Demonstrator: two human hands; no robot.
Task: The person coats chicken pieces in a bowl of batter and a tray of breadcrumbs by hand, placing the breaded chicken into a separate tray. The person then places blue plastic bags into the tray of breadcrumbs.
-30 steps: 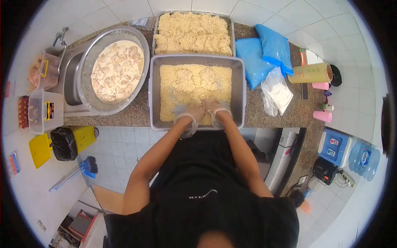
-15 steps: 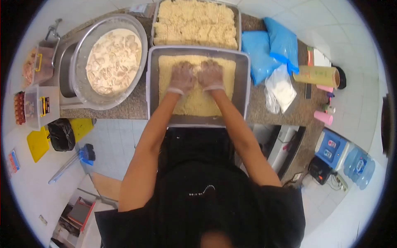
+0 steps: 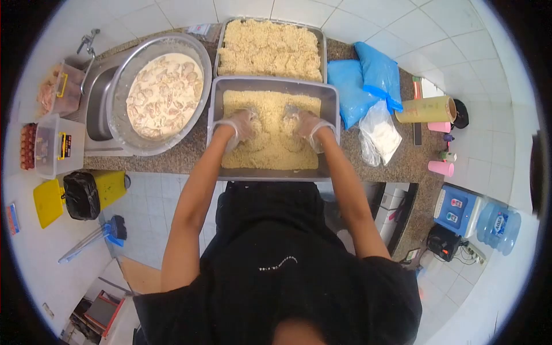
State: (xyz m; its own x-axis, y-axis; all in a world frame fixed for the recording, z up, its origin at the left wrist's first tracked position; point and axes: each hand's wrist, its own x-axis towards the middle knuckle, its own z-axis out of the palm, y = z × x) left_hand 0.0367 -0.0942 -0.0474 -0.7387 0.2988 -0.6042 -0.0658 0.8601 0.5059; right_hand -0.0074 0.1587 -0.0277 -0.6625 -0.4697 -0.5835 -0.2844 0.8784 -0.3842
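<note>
Granite table (image 3: 190, 156) bearing grey tray (image 3: 332, 109), full of breadcrumbs (image 3: 270, 154). Inside the tray, gloved left hand (image 3: 240, 123) and right hand (image 3: 303, 122) apart, both dug into them, grip impossible to tell. Probably best: scoop inward, press evenly.

Matt grey plastic tub (image 3: 332, 129), rough crumbs (image 3: 270, 152), speckled stone counter (image 3: 190, 158)

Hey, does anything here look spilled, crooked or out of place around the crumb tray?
No spill shows on the counter. One oddity: the grey tray of crumbs, where the left hand and right hand dig in, seems to jut slightly past the counter's front edge. The big bowl partly overhangs the sink.
</note>
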